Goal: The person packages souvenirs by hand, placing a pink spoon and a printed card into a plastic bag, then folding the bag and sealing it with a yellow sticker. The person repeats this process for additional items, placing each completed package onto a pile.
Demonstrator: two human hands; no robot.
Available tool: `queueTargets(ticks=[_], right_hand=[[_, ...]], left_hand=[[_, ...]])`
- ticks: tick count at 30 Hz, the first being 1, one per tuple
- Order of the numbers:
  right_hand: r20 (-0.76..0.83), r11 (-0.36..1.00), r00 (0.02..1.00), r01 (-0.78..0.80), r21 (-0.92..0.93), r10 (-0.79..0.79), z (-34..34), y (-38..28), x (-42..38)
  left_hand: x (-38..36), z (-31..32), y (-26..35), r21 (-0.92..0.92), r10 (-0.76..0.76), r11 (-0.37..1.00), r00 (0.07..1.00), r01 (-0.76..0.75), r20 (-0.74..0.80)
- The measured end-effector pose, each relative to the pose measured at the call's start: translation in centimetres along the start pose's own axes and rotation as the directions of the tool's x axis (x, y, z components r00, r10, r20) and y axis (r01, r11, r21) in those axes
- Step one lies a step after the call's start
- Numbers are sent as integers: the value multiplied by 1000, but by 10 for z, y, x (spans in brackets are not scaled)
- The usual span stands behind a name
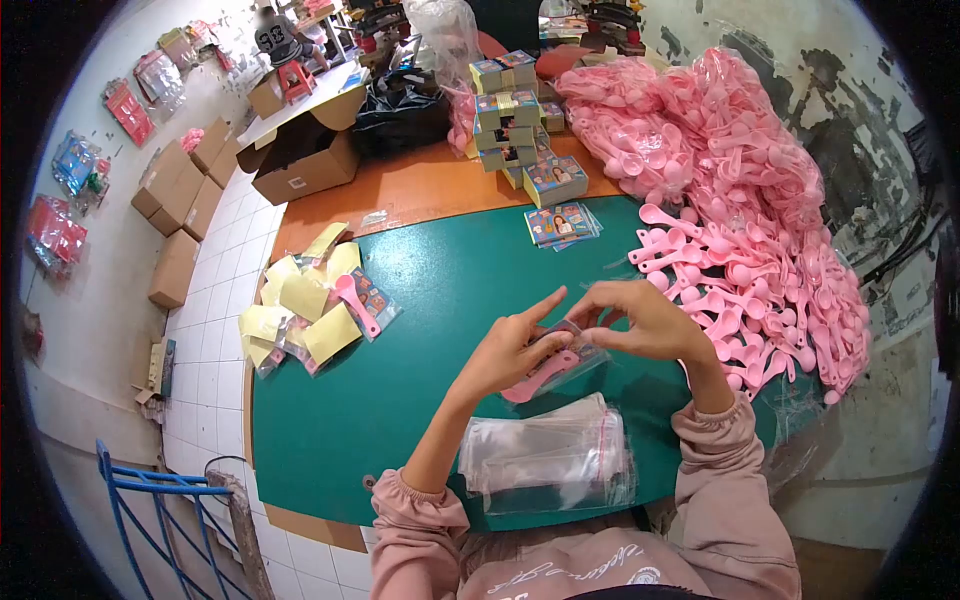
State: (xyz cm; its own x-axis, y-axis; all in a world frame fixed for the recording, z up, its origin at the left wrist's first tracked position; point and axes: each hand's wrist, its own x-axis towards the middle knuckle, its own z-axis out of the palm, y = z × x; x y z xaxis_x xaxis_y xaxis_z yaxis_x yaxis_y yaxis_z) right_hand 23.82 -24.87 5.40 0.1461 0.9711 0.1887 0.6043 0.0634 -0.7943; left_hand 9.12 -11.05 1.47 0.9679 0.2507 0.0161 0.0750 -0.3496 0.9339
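Observation:
My left hand (512, 348) and my right hand (640, 318) meet over the green table mat, both pinching the top of a small clear plastic bag (583, 362). A printed card shows at the bag's mouth, between the fingers. Below it lies a pink measuring spoon (535, 382), its round end pointing toward me. My left thumb presses on the bag while the index finger sticks out. The right thumb and fingers close at the other edge. Just in front of me is a stack of flat clear bags (545, 455).
Pink spoons (735, 300) are heaped on the right, below bulging bags of spoons (690, 130). Card stacks (505, 115) and loose cards (562, 225) stand at the back. Filled packets (310, 300) lie left. An open cardboard box (305, 165) sits beyond. A person (280, 40) sits far off.

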Motion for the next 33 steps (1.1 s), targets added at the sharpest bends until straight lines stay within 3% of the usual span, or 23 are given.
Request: queueTargets(ticks=[2, 4, 5, 7, 8, 10, 11, 13, 15, 17, 18, 19, 20, 22, 23, 25, 29, 31, 33], right_hand=[[26, 996, 999, 41, 79, -43, 2, 3, -1], [131, 996, 988, -87, -5, 87, 10, 5, -1], [132, 996, 987, -87, -4, 87, 10, 5, -2], [108, 990, 984, -141, -5, 141, 7, 6, -2], [108, 990, 984, -139, -6, 139, 3, 9, -3], [103, 958, 976, -209, 198, 192, -7, 17, -5], [100, 957, 976, -210, 199, 193, -8, 19, -6], [159, 949, 978, -174, 264, 135, -8, 22, -7], [168, 951, 981, -142, 274, 98, 3, 26, -6], [322, 941, 906, -322, 104, 275, 6, 29, -4], [293, 908, 903, -376, 185, 314, 8, 29, -4], [293, 907, 902, -378, 184, 317, 10, 31, -5], [206, 877, 931, -355, 323, 300, 12, 35, -5], [24, 810, 959, -251, 530, 282, 17, 39, -7], [27, 811, 960, -252, 527, 280, 18, 36, -8], [89, 702, 919, -353, 618, 384, 19, 26, -8], [71, 769, 913, -380, 514, 403, 29, 41, -15], [-43, 750, 931, -265, 606, 363, 37, 47, -14], [26, 729, 928, -309, 611, 371, 33, 51, -17]], left_hand=[[1, 2, 5, 31, 27, 999, 1000, -27, 0], [-1, 3, 20, 148, -148, 979, 987, 139, 54], [-2, 4, 18, 148, -151, 979, 987, 141, 53], [-4, 6, 9, 45, 28, 999, 1000, -28, 2], [-5, 2, 7, 47, 29, 998, 1000, -29, 0], [-11, -13, 2, 258, 161, 947, 979, -189, 126], [-15, -17, -4, 258, 161, 947, 979, -189, 129], [-24, -21, -11, 84, 7, 996, 998, -12, 57], [-30, -20, -8, 76, -35, 997, 998, 31, 48], [-33, -18, -5, 37, -170, 985, 983, 168, 65], [-33, -16, -8, 34, -171, 985, 983, 169, 67], [-36, -12, -13, -210, -114, 972, 993, 105, -33], [-37, -10, -16, -433, -81, 901, 986, 10, -146], [-37, -5, -15, -520, -117, 854, 974, -1, -194], [-37, -4, -15, -600, -158, 800, 959, -14, -234], [-35, -5, -25, -626, -198, 780, 949, 0, -247], [-35, 4, -23, -703, -313, 710, 908, 30, -278], [-33, 11, -35, -682, -279, 731, 915, 5, -292], [-34, 12, -38, -660, -243, 751, 920, -23, -309]])
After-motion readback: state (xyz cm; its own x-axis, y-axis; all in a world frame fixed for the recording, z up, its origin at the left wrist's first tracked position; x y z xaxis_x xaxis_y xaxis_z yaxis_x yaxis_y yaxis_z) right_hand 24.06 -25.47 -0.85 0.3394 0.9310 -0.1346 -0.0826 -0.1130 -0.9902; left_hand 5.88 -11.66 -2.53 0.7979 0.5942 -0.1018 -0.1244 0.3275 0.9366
